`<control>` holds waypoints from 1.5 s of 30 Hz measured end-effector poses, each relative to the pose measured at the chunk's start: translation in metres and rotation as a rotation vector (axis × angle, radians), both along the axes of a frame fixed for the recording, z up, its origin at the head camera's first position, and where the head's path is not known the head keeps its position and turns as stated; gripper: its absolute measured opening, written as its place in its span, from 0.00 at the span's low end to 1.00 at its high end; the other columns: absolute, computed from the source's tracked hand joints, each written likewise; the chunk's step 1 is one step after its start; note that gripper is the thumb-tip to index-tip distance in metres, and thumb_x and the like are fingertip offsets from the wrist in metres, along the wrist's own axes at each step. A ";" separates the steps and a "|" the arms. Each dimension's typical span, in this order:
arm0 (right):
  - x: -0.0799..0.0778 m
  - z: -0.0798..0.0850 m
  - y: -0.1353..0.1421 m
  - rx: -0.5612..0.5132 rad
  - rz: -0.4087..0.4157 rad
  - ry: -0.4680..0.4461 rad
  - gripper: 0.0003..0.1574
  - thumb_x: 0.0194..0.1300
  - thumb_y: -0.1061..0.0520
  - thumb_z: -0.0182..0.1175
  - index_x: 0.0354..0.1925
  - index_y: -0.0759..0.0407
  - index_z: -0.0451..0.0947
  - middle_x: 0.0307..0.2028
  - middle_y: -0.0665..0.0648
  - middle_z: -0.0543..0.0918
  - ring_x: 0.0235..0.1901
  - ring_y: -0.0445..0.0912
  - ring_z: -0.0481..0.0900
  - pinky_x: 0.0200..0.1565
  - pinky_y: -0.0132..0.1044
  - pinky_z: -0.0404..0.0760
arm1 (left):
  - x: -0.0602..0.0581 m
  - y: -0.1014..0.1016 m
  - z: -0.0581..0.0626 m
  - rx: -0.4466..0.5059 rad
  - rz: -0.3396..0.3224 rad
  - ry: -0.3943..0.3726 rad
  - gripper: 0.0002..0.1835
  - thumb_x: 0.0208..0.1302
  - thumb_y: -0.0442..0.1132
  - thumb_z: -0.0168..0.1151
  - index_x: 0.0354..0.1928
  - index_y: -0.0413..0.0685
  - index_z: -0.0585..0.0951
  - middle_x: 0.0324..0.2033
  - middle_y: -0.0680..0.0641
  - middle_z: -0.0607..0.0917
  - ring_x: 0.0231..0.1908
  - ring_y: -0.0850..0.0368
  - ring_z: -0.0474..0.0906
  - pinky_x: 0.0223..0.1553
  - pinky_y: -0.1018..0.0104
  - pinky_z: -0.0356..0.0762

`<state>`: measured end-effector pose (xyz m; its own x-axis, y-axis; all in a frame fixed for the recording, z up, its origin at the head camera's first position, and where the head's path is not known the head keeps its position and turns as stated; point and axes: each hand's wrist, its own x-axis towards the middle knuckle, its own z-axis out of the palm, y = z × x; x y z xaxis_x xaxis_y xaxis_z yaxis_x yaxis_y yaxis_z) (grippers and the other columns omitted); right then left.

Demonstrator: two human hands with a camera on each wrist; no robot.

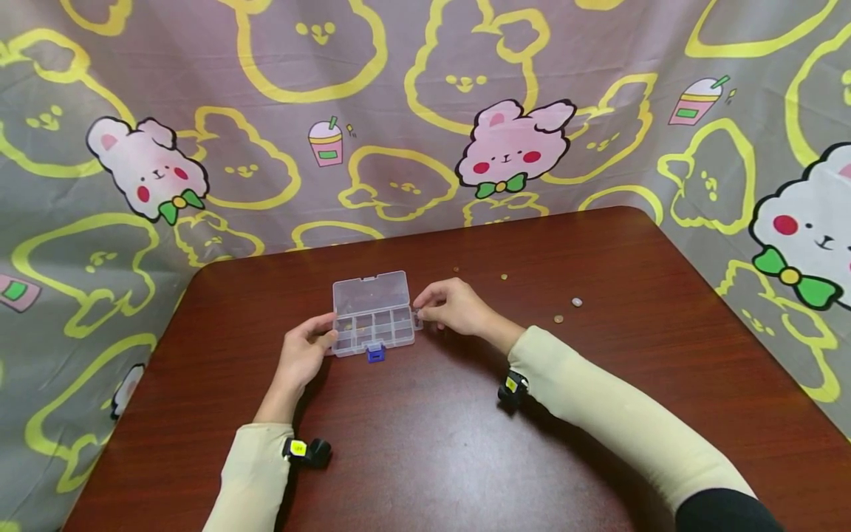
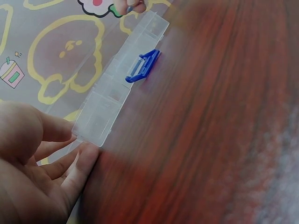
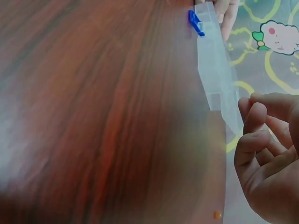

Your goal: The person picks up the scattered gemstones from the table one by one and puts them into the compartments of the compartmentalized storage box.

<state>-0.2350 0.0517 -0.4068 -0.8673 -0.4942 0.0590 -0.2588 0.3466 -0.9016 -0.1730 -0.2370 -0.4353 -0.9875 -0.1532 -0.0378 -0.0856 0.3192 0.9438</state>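
A clear plastic compartment box (image 1: 383, 334) stands on the table with its lid (image 1: 371, 294) raised at the back and its blue latch (image 1: 376, 354) hanging at the front. Tiny yellowish pieces show in a left compartment. My left hand (image 1: 307, 351) grips the box's left end between thumb and fingers; the left wrist view shows this hold (image 2: 51, 163) closely. At the box's right end, my right hand (image 1: 455, 307) has thumb and fingertips pinched together. A small bluish-grey piece (image 2: 130, 8) shows at those fingertips in the left wrist view, its kind too small to tell.
Several small button-like pieces lie on the brown table to the right, among them a whitish one (image 1: 577, 302), a tan one (image 1: 558, 319) and a yellowish one (image 1: 504, 277). A patterned curtain (image 1: 399, 170) hangs behind the table's back edge.
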 end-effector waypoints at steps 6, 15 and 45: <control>-0.003 -0.001 -0.012 -0.009 0.019 0.025 0.08 0.62 0.67 0.67 0.41 0.69 0.84 0.28 0.57 0.86 0.18 0.50 0.77 0.23 0.35 0.79 | 0.001 0.000 -0.001 0.000 0.003 -0.010 0.20 0.70 0.26 0.58 0.62 0.33 0.78 0.54 0.31 0.80 0.36 0.63 0.79 0.35 0.74 0.81; -0.007 -0.001 -0.022 -0.013 0.016 0.025 0.07 0.63 0.66 0.68 0.40 0.67 0.85 0.26 0.56 0.85 0.18 0.51 0.77 0.23 0.32 0.77 | 0.001 0.000 0.000 -0.003 0.001 0.000 0.20 0.69 0.26 0.58 0.62 0.32 0.78 0.54 0.30 0.80 0.35 0.63 0.79 0.35 0.73 0.81; -0.013 -0.005 -0.037 0.057 -0.008 0.024 0.07 0.63 0.64 0.68 0.40 0.64 0.87 0.27 0.50 0.86 0.18 0.43 0.77 0.24 0.30 0.77 | 0.000 -0.001 0.000 -0.010 -0.001 0.000 0.20 0.69 0.26 0.58 0.62 0.34 0.78 0.54 0.31 0.80 0.35 0.64 0.79 0.35 0.73 0.82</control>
<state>-0.2479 0.0143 -0.4117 -0.8701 -0.4901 0.0520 -0.2771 0.3992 -0.8740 -0.1730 -0.2375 -0.4356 -0.9876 -0.1526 -0.0358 -0.0849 0.3284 0.9407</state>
